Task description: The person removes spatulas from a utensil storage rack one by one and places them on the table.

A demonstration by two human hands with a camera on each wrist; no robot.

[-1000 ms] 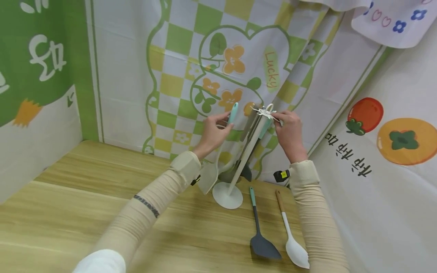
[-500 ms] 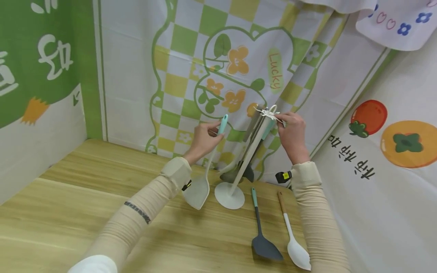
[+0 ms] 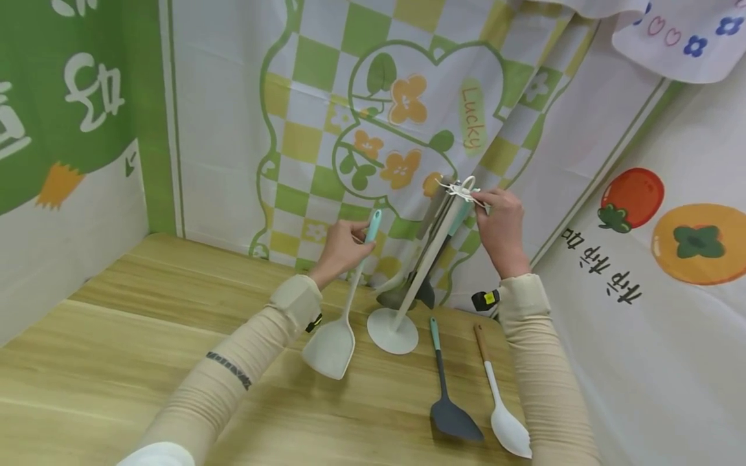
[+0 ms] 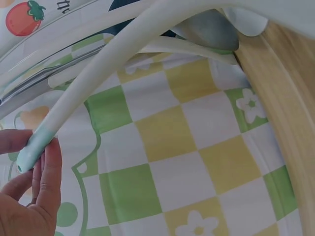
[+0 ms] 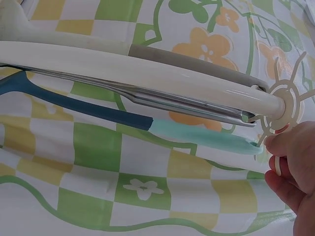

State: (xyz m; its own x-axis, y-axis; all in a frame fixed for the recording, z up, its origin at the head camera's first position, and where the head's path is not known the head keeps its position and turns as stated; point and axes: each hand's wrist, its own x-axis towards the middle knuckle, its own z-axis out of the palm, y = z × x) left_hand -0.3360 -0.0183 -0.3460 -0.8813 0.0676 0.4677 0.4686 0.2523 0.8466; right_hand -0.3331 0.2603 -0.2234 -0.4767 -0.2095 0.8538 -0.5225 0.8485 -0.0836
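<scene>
My left hand (image 3: 342,249) pinches the mint handle end of a cream spatula (image 3: 333,346), whose broad blade hangs low over the table, left of the utensil stand (image 3: 425,262). In the left wrist view, thumb and fingers grip that mint end (image 4: 37,147). My right hand (image 3: 502,223) pinches one hook of the white hook ring (image 5: 281,105) at the stand's top. Still hanging there are a utensil with a grey handle (image 5: 197,64), a metal utensil (image 5: 182,105) and a dark blue utensil with a mint handle (image 5: 202,137).
On the wooden table (image 3: 192,310), right of the stand's round base (image 3: 392,333), lie a dark grey turner (image 3: 454,417) with a mint handle and a white spoon (image 3: 508,427) with a wooden handle. A checkered curtain (image 3: 315,129) hangs close behind the stand.
My left hand has moved left and down, bringing the cream spatula away from the stand and lower toward the table. My right hand keeps its hold on the hook ring.
</scene>
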